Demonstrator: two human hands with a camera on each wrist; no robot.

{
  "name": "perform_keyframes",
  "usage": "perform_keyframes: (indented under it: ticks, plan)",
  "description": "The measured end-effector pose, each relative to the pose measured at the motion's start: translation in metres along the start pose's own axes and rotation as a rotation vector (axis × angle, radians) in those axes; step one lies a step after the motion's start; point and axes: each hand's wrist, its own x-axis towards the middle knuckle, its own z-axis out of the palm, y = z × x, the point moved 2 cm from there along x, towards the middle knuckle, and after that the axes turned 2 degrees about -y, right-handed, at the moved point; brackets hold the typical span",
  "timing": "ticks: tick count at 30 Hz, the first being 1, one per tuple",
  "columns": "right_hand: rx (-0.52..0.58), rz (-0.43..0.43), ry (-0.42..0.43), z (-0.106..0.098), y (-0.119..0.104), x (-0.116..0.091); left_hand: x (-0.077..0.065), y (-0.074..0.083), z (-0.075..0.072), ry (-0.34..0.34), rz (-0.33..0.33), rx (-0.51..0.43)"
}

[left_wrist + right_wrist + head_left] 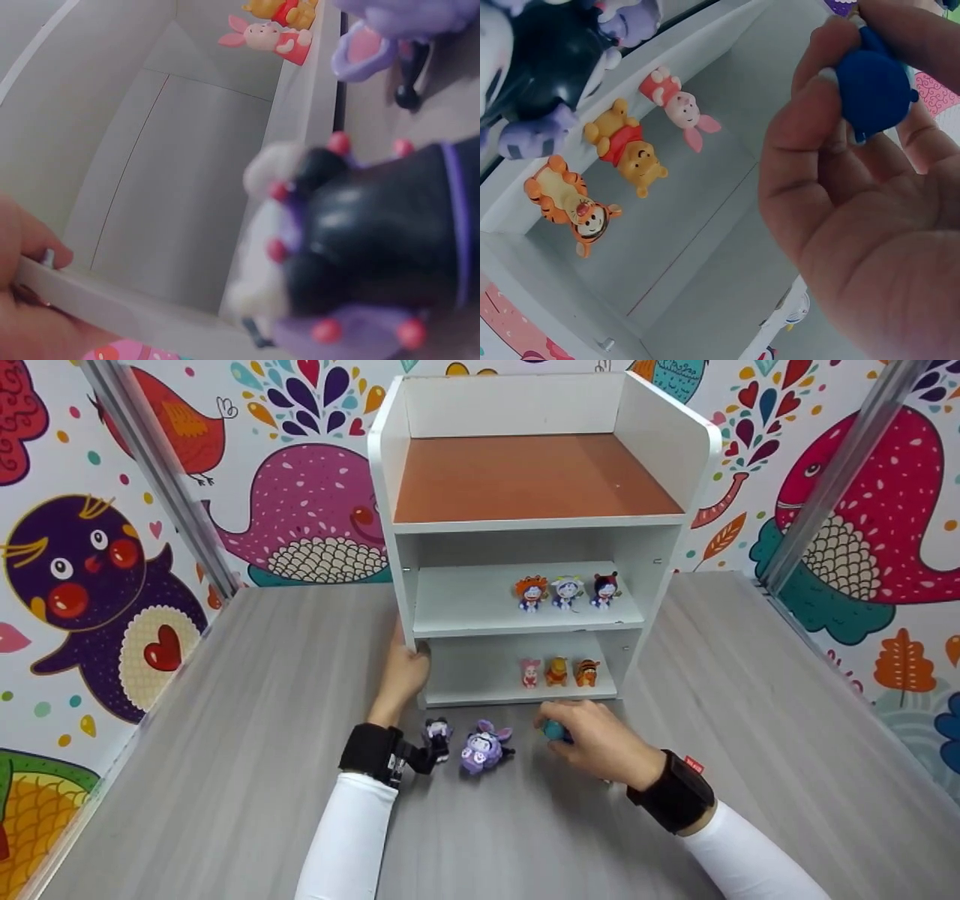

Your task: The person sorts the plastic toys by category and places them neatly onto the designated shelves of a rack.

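My left hand grips the lower left side panel of a white shelf unit; thumb and fingers lie on either side of its edge in the left wrist view. In front of the unit, my right hand pinches a small blue toy figure between thumb and fingers. Most of that figure is hidden in the head view. On the floor between the hands stand a purple figure with rabbit ears and a black-and-white figure, partly behind the left wrist's camera.
On the bottom shelf stand a piglet figure, a yellow bear figure and a tiger figure. The middle shelf bears an orange-haired figure, a white-headed figure and a dark-red-headed figure. Patterned walls surround the grey floor.
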Motion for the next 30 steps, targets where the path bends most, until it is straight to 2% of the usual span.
perform_keyframes:
  ticks: [5, 19, 30]
  plan:
    - [0.015, 0.002, 0.006, -0.0008, 0.0007, -0.0001, -0.0001, -0.0002, -0.0001, 0.006, -0.003, 0.023]
    - [0.029, -0.010, 0.048, -0.0022, 0.0018, -0.0002, -0.0001, -0.0002, 0.0005, 0.009, -0.010, 0.005]
    - [0.008, -0.085, 0.088, -0.0016, 0.0007, -0.0001, 0.0000, -0.0014, 0.0007, 0.001, 0.012, -0.027]
